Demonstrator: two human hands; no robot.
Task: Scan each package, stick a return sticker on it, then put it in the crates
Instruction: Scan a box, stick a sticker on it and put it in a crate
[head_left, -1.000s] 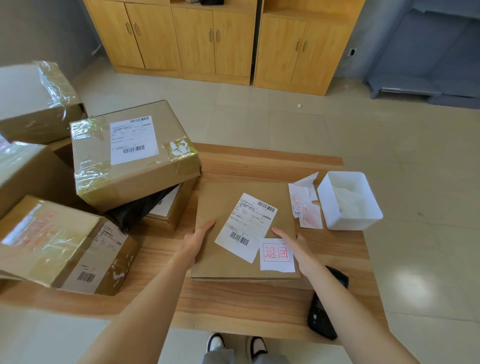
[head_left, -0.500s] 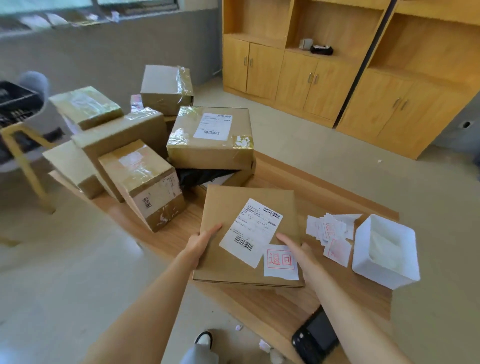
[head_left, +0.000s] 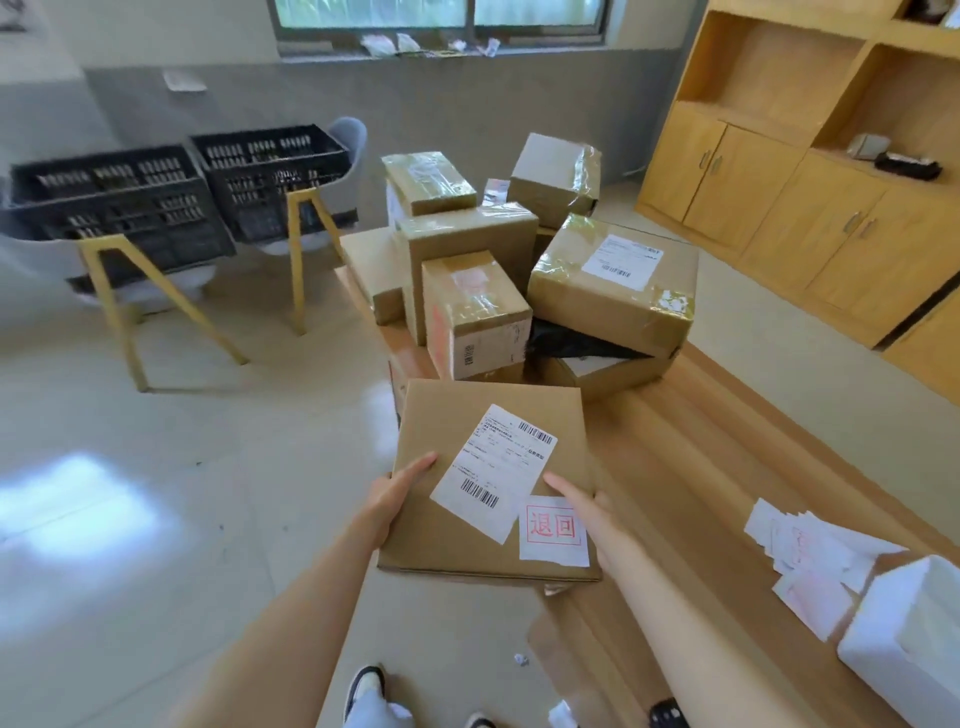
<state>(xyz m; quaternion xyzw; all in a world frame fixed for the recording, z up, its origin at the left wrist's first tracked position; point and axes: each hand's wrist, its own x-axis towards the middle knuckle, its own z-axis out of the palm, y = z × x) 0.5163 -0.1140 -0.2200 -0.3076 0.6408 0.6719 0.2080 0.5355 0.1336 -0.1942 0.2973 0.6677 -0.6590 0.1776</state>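
counter (head_left: 727, 467) wooden, piled with taped boxes (head_left: 613, 280) at far end | two black crates (head_left: 156, 197) on chairs, well apart to the left | flat package (head_left: 452, 519) lifted over counter's near-left edge; white label and red-stamped return sticker (head_left: 553, 530) on top | left hand (head_left: 395, 499) fingers clamped on left edge; right hand (head_left: 587, 512) fingers clamped on right edge

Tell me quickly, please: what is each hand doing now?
Left hand: holds the left edge of the flat package, thumb on top.
Right hand: holds its right edge, beside the return sticker.
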